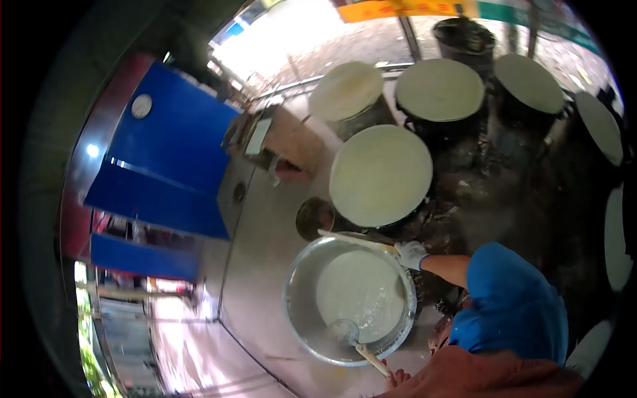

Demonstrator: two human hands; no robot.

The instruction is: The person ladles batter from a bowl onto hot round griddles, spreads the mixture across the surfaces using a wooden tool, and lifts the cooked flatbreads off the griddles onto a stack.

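A large metal basin (pixel 295 317) holds thick white liquid (pixel 358 285), like batter. Near the bottom of the view, my left hand (pixel 398 378) is bare, its fingers closed round the pale handle of a ladle (pixel 371 358). The ladle's bowl dips into the liquid beside the basin's near wall. My right hand (pixel 411 254) wears a white glove and closes on one end of a flat wooden stick (pixel 355 240). That stick crosses the basin's upper rim. A blue sleeve (pixel 514 298) shows above the gloved arm.
Just above the basin stands a round flat-topped griddle (pixel 381 176) with a pale surface; several similar ones curve round to the right. A small pot (pixel 314 219) touches the basin's upper left area. Farther left are a cardboard box (pixel 292 139) and blue panels (pixel 169 139).
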